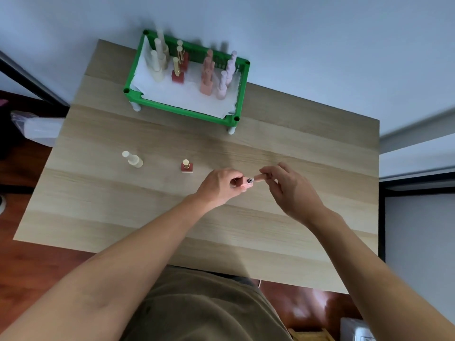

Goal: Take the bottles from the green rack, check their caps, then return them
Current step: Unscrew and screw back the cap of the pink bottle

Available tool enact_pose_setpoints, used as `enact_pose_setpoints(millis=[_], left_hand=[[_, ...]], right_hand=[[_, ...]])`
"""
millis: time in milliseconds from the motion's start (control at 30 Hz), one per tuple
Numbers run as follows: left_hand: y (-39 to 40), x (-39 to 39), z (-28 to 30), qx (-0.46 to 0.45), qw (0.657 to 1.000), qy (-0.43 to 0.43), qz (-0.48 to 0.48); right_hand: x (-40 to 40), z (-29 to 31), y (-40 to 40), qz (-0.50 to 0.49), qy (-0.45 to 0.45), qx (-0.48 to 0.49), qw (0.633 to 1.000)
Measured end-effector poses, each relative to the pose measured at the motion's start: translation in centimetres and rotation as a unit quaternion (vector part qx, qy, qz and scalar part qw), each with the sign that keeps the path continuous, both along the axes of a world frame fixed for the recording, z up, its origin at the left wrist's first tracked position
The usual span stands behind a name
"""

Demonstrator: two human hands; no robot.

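My left hand grips a small pink square bottle tipped on its side above the table, its dark open neck facing right. My right hand pinches the pink cap just off that neck, a small gap between them. The green rack stands at the table's far edge, lined with white paper, holding cream, red, pink and pale lilac bottles in rows. A cream bottle and a red bottle with a gold cap stand apart on the table, left of my hands.
The wooden table abuts a pale wall. A clear plastic container sits on the floor to the left. A dark frame stands at the right edge, and boxes lie on the floor at the lower right.
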State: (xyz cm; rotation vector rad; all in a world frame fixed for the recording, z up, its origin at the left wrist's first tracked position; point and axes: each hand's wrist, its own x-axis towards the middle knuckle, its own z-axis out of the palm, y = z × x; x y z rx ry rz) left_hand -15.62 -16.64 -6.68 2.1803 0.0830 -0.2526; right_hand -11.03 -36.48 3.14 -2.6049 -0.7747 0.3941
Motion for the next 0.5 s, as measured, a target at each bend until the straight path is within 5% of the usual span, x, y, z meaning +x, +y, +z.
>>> enact_pose_setpoints(millis=[500], left_hand=[[0.5,-0.6,2.5,-0.017,0.997,-0.073,-0.006]], right_hand=[[-0.1,2.0,0.4,0.040,-0.003,-0.014,0.999]])
